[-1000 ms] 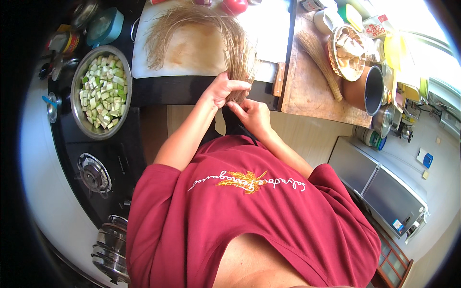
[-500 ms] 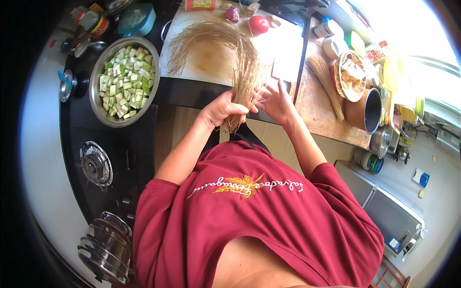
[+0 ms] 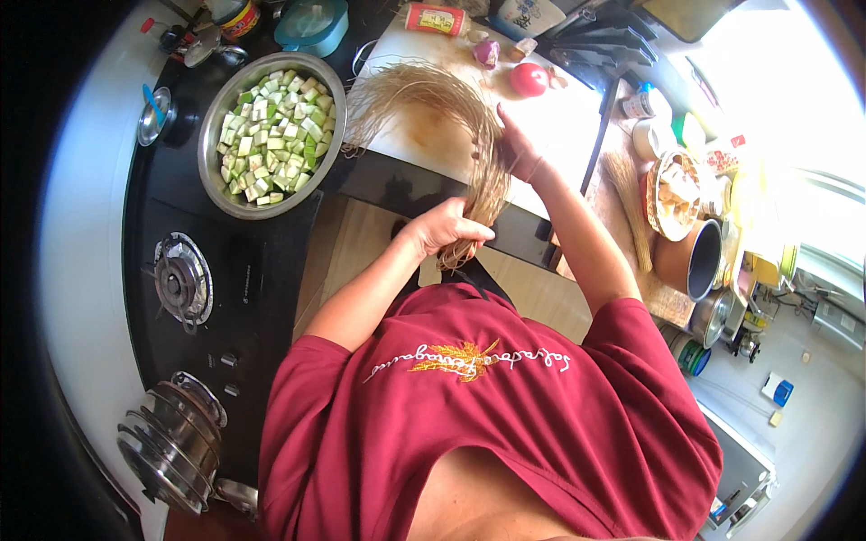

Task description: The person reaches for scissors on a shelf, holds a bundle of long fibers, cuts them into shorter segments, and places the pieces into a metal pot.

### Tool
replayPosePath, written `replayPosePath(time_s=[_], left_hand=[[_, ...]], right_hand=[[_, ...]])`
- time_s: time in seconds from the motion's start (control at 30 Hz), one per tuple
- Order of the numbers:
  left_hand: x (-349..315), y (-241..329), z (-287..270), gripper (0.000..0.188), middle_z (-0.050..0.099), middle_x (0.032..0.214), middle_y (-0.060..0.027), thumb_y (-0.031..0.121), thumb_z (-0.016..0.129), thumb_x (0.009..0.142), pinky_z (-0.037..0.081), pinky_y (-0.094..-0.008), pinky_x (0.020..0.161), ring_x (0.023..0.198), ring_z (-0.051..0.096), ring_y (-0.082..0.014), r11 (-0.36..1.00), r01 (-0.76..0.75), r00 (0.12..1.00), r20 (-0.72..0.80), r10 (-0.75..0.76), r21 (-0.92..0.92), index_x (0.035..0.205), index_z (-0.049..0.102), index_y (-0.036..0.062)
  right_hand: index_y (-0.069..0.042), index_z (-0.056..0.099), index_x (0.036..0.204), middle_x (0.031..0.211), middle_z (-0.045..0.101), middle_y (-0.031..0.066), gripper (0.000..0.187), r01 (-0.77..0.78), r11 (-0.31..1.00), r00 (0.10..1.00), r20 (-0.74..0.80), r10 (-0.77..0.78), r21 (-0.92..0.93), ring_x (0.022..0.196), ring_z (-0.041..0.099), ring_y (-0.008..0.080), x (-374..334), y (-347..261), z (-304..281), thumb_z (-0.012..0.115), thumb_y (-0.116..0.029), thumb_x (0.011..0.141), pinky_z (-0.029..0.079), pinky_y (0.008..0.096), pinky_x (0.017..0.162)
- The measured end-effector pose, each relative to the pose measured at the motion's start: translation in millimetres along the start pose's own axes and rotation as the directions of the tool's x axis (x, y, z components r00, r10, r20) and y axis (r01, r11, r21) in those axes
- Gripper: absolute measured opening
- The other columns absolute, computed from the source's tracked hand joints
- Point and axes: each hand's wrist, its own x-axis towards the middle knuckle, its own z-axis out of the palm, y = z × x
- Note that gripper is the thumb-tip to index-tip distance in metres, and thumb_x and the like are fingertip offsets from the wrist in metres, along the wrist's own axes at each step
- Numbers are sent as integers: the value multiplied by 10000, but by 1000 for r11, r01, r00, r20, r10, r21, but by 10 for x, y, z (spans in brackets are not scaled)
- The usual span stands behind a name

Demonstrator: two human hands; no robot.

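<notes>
Left-hand fingers point(image 3: 475, 231) are gripping the tan strand bundle point(image 3: 488, 180) while right-hand fingers point(image 3: 503, 115) beyond are cupping it loosely open, ideally without snagging.

Maroon shirt point(image 3: 505, 415), lower centre of frame: loose cut, wide half-length sleeves point(image 3: 302, 388), open neckline point(image 3: 462, 445). Across front, white cursive lettering point(image 3: 399, 362), golden wheat-like motif point(image 3: 465, 360). Dark legwear point(image 3: 485, 278) partly visible.

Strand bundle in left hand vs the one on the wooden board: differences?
The held bundle curves in an arc; the board bundle lies nearly straight. The held bundle's far end fans out loosely; the board bundle is narrower. The left hand grips the held bundle; no hand touches the board bundle. Both: thin tan strands.
</notes>
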Motion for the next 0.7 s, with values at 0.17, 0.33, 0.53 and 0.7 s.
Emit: replayPosePath(time_s=[0.17,0.33,0.53,0.7], left_hand=[[67,31,83,228,546,639,-42,87,658,718,458,-250,452,496,542,-119,972,7,1000,-11,-4,237,875,508,18],[200,106,179,325,560,658,-49,74,622,707,451,-255,455,496,531,-110,895,73,997,-22,-71,440,999,509,-13],[393,42,57,343,607,731,-125,109,594,645,489,-302,525,580,581,-173,656,39,996,-83,36,754,944,554,-55],[526,153,-22,273,595,628,-92,122,623,640,465,-300,449,504,565,-162,735,244,964,-239,-115,633,844,579,-53]], right_hand=[[-121,522,1144,824,573,-3,574,55,922,949,-265,-168,-384,689,545,116,-28,-15,-112,501,-594,820,452,269,579],[16,65,1409,1466,117,181,1083,164,892,965,-120,-235,-421,1343,169,250,-79,-274,-136,550,-669,726,179,338,1077],[-153,163,1431,1451,214,106,871,123,914,990,117,-84,-386,1296,264,236,-270,-666,-75,496,-642,792,242,437,1033],[-183,247,1379,1393,304,88,907,104,898,993,-8,-119,-428,1238,335,323,247,-780,-608,491,-739,706,326,525,929]])
